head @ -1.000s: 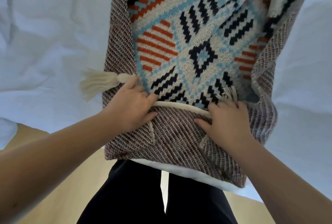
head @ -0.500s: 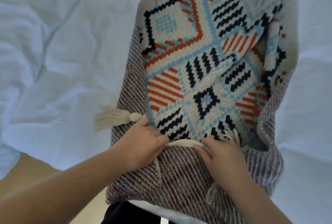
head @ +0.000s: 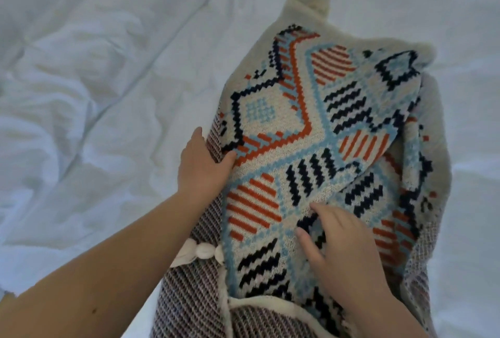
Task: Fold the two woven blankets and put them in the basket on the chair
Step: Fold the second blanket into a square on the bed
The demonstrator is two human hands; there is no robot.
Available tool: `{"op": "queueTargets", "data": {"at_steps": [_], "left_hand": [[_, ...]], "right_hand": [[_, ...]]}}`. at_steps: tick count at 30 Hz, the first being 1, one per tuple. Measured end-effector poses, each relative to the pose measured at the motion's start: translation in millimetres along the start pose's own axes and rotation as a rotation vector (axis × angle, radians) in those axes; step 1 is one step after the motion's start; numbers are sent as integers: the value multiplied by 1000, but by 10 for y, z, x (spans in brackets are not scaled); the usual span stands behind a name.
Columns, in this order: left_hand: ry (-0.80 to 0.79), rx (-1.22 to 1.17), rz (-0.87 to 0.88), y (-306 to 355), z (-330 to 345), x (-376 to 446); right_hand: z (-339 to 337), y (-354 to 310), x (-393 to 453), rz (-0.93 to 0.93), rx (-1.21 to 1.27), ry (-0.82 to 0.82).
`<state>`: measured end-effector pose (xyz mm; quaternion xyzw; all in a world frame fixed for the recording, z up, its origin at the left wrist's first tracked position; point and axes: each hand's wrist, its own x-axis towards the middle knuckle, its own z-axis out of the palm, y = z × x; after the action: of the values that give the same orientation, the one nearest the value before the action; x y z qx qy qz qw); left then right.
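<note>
A woven blanket (head: 332, 126) with cream ground and orange, navy and light-blue geometric patterns lies folded lengthwise on the bed. Its reddish-brown striped underside (head: 189, 299) shows along the left edge and at the near end. A cream tassel (head: 197, 252) lies at the left edge. My left hand (head: 201, 164) holds the blanket's left edge, thumb on top and fingers along the side. My right hand (head: 343, 245) rests on the patterned top with fingers loosely bent. A second blanket, the basket and the chair are out of view.
A white, wrinkled bed sheet (head: 89, 88) spreads all around the blanket, with a seam running diagonally at the upper left. More sheet lies to the right (head: 476, 148).
Both hands left the near cream hem and moved forward up the blanket. The left one went to the left edge, the right one onto the top. The view lifted, showing the far end.
</note>
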<state>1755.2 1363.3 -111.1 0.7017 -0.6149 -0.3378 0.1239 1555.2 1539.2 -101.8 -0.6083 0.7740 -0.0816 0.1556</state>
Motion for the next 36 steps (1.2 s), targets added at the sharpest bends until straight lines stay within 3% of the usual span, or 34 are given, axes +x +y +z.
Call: {"op": "queueTargets", "data": {"at_steps": [4, 7, 11, 14, 19, 24, 26, 29, 32, 34, 36], "left_hand": [[83, -146, -52, 127, -10, 241], [96, -131, 135, 189, -60, 53], [-451, 314, 596, 217, 125, -397], [-593, 417, 660, 355, 281, -358], [-312, 245, 388, 713, 429, 52], [-351, -68, 66, 1124, 669, 453], [-371, -87, 76, 1285, 799, 565], [-402, -321, 30, 1507, 929, 717], [-441, -487, 38, 1697, 1027, 819], [-287, -481, 151, 1786, 1035, 869], [10, -421, 293, 1817, 924, 921]], "right_hand": [[-62, 132, 196, 81, 27, 42], [-147, 352, 262, 274, 19, 37], [-288, 684, 321, 659, 176, 77], [-253, 875, 408, 729, 287, -4], [-329, 1172, 705, 783, 387, 131], [-314, 1381, 978, 925, 359, 94], [-358, 1444, 1056, 956, 475, 154], [-460, 1616, 1232, 1098, 833, 225], [-655, 1709, 1380, 1091, 995, 122], [-730, 1766, 1442, 1005, 905, 52], [-804, 1828, 1467, 954, 784, 150]]}}
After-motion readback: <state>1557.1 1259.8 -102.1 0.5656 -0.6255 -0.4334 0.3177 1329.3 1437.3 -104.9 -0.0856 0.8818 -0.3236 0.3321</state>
